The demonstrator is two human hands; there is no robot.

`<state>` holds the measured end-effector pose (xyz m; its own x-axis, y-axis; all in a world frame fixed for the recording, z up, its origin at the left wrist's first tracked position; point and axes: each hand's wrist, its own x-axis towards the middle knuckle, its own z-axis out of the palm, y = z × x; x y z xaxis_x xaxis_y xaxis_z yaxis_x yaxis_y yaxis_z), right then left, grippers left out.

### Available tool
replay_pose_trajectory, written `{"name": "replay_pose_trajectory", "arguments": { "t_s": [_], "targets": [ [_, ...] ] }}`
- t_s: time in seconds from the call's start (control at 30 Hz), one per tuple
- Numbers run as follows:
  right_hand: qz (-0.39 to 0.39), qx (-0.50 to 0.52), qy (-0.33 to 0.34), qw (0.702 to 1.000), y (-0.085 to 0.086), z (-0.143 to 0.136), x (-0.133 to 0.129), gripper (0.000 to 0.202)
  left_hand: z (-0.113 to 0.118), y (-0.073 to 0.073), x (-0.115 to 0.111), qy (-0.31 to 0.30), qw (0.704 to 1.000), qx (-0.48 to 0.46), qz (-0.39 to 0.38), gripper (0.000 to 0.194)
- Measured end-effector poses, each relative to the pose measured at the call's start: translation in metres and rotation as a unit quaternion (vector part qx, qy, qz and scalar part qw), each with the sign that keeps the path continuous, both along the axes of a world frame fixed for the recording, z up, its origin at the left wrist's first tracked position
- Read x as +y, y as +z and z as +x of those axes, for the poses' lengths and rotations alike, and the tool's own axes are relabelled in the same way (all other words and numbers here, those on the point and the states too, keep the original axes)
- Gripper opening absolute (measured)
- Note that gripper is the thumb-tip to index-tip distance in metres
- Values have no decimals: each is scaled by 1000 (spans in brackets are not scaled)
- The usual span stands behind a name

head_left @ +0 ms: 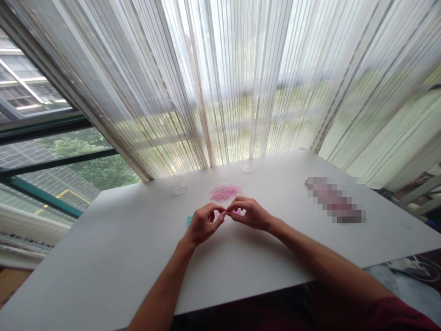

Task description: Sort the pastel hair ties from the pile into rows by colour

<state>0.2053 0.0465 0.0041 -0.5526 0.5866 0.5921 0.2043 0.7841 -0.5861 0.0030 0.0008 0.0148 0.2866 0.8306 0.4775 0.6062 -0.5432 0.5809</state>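
Note:
Above the white table, my left hand (206, 221) is closed in a pinch, thumb against forefinger. My right hand (251, 213) pinches too, its fingertips meeting those of my left hand. Whatever lies between the fingertips is too small to make out. Just beyond the hands is a loose heap of thin pink and pale strands or small pieces (225, 192). A teal patch of similar stuff (189, 220) shows beside my left hand, partly covered by it. More pink bits (237, 212) appear under the right fingers.
The white table (113, 248) reaches back to a sheer striped curtain (234, 92). A clear round container (178, 185) and a small clear dish (247, 168) stand near its far edge. To the right lies a pixelated pinkish item (336, 200). An open window (69, 151) is at the left.

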Motion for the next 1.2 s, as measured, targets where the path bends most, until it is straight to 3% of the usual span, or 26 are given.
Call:
{"name": "replay_pose_trajectory", "arguments": {
  "t_s": [1.2],
  "targets": [
    [1,22,4,1000,-1,-1,0,6,2,-2,-2,15,1000,13,6,6]
  ]
}}
